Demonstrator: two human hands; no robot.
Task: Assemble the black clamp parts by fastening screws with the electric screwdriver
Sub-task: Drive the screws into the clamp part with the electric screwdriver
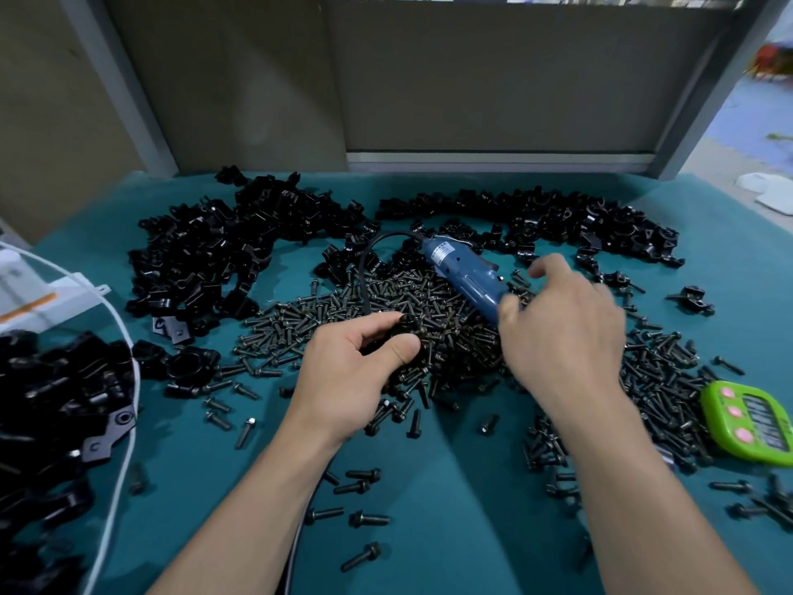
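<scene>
— Pinching the clamp part (405,332) in our left grip (356,371), over the screws (386,302) on the table (450,508)?
— Yes. Our right grip (562,332) curls beside the electric screwdriver (467,272); whether it grasps, we cannot tell. We should take it firmly and drive square to the screw.

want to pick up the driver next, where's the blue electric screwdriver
Head view: the blue electric screwdriver lies right of centre on the screw pile, its near end beside the right hand, with clamp parts heaped behind it.
</scene>
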